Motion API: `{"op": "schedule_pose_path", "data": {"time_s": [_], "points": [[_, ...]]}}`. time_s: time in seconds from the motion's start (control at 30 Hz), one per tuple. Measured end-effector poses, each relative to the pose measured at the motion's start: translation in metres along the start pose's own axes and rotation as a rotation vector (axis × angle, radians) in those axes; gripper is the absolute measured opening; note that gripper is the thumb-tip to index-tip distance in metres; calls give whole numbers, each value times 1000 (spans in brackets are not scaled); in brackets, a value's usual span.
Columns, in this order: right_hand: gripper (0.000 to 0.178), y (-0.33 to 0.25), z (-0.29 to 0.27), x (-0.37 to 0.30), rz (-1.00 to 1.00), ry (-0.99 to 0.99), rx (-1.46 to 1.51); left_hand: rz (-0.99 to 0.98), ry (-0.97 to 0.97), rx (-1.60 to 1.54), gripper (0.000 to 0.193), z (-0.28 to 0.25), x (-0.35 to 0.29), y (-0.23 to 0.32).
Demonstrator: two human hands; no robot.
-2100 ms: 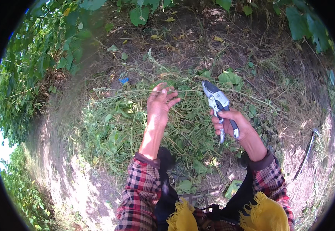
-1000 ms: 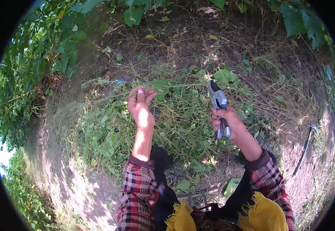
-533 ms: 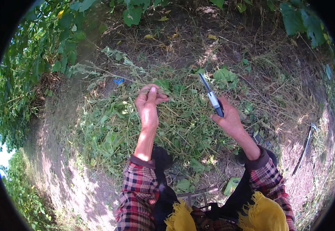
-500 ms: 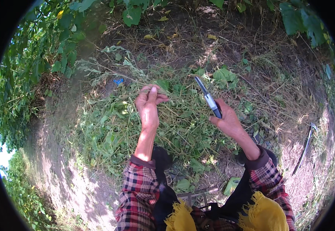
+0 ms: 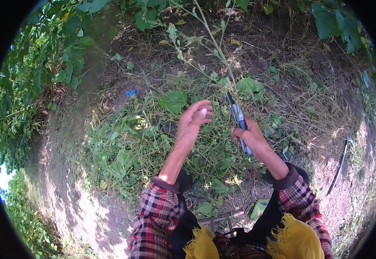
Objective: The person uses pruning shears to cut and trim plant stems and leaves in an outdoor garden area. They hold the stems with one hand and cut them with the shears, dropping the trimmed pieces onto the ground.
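In my right hand (image 5: 252, 134) is a slim silver-grey tool (image 5: 238, 115) with a narrow dark end pointing away from me; its exact kind does not show. A tall leafy weed stem (image 5: 217, 49) stands up beyond that hand, its lower end meeting the tool. Whether my fingers also grip the stem is hidden. My left hand (image 5: 193, 123) hovers just left of the tool, fingers loosely bent and apart, with nothing visible in them. Under both hands spreads a heap of cut green weeds (image 5: 127, 151), with a broad green leaf (image 5: 173, 101) beside my left fingertips.
A long, dark, slightly curved tool (image 5: 340, 168) lies on the ground at the right. A blue scrap (image 5: 130, 93) rests beyond the heap at left. Leafy bushes (image 5: 32, 82) line the left side, and leaves hang along the far edge. Yellow fringed cloth (image 5: 300, 239) hangs near my lap.
The weed stem has gone from lying leftward at my left hand to upright beyond my right hand. My left hand has moved right and let go. The tool has tilted steeper.
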State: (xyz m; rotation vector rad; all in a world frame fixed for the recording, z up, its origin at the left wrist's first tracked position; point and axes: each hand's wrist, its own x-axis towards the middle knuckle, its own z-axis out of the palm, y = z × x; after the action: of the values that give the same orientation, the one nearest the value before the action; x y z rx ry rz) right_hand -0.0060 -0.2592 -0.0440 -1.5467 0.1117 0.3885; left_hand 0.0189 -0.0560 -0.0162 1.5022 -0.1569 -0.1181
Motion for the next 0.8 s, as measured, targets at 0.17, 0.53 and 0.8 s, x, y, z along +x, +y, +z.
{"op": "schedule_pose_path", "data": {"time_s": [0.17, 0.53, 0.8], "points": [[26, -13, -1, -6, -47, 40, 297, 44, -163, 274, 31, 27, -6, -15], [26, -21, -34, -4, -155, -107, 798, -177, -333, 244, 21, 48, -7, -13], [27, -16, -64, 7, -219, 46, 999, 236, -188, 664, 14, 26, -8, 12]]}}
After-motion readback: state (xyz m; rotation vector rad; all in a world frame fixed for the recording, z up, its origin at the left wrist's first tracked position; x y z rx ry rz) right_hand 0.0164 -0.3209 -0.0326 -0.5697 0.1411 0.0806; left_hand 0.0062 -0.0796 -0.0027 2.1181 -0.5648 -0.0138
